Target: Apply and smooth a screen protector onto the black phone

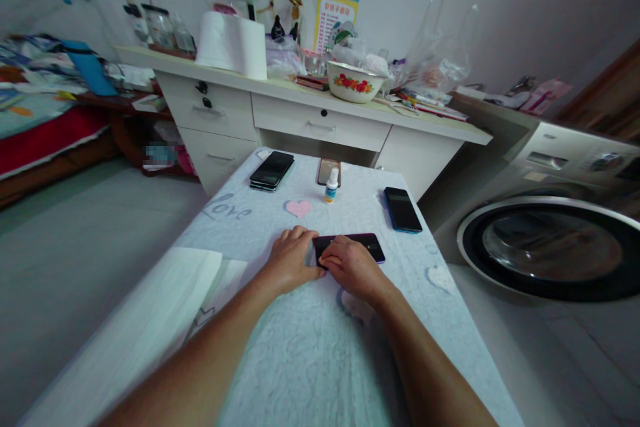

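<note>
A dark phone [367,240] lies face up and crosswise on the cloth-covered table. My left hand [293,257] grips its left end, with the thumb at the near edge and the fingers at the far edge. On top of the screen rests my right hand [353,265], its fingers bunched together near the phone's left half. Something small and tan may be under those fingertips, too hidden to name. Beyond the phone stands a small white spray bottle [331,187] with a blue and yellow label.
Stacked phones [273,170] lie at the table's far left. A gold phone [327,168] sits behind the bottle, and another dark phone [403,209] is at right. A white desk [300,110] borders the far end. To the right stands a washing machine [550,180].
</note>
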Demonstrator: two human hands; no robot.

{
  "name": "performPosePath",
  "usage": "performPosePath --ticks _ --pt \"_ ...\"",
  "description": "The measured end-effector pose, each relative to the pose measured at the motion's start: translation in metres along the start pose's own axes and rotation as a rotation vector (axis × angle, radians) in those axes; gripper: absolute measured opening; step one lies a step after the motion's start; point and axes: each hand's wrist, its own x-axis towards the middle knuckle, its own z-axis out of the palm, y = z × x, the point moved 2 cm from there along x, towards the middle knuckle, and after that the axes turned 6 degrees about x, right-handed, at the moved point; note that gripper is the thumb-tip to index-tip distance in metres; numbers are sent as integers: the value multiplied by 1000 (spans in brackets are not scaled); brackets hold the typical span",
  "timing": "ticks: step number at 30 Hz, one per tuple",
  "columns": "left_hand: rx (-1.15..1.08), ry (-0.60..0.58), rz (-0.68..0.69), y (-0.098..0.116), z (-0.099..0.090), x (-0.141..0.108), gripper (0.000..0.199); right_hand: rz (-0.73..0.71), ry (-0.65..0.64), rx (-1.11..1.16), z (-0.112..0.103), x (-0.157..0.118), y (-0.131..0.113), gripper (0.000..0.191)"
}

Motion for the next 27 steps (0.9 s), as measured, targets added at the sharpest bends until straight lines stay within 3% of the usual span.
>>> performPosePath --ticks 13,27 --pt "2 8 -2 0 0 1 63 -27 -11 31 -4 -1 1 16" --pt "0 13 16 0 0 -1 62 90 42 -116 -17 -7 18 15"
